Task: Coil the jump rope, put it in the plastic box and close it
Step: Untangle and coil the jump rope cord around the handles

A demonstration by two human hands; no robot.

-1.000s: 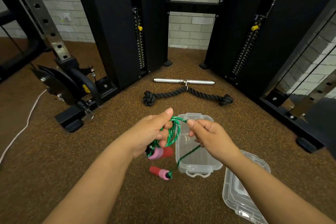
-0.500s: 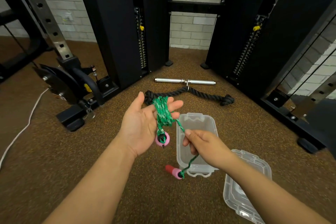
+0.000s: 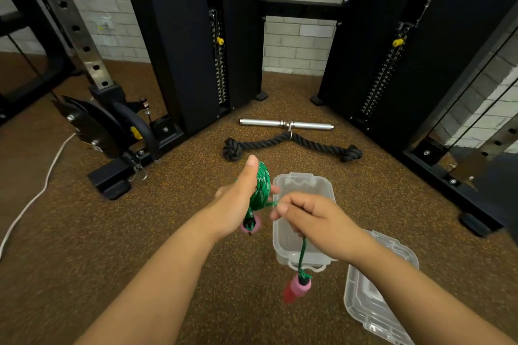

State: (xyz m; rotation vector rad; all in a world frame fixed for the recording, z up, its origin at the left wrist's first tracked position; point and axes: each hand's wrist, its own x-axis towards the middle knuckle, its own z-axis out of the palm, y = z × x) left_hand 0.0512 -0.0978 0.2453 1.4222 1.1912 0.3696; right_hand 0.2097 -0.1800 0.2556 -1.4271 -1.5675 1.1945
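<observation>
The green jump rope (image 3: 261, 189) is wound in loops around my left hand (image 3: 238, 199), which is closed on the coil, thumb up. One pink handle (image 3: 250, 225) hangs below that hand. My right hand (image 3: 311, 220) pinches the free end of the rope just right of the coil, above the clear plastic box (image 3: 322, 187) standing open on the floor. The other pink and red handle (image 3: 297, 287) dangles from my right hand, near the box's front edge. The clear lid (image 3: 372, 302) lies on the floor to the right of the box.
A black rope attachment (image 3: 291, 144) and a steel bar handle (image 3: 286, 123) lie on the brown floor beyond the box. Black cable machine columns (image 3: 179, 45) rise left and right. A rack base (image 3: 112, 179) and white cord (image 3: 42, 190) are at the left.
My left hand turned from palm-up and open to closed around the coil. My right hand rose and came close to the coil, lifting the loose handle off the floor.
</observation>
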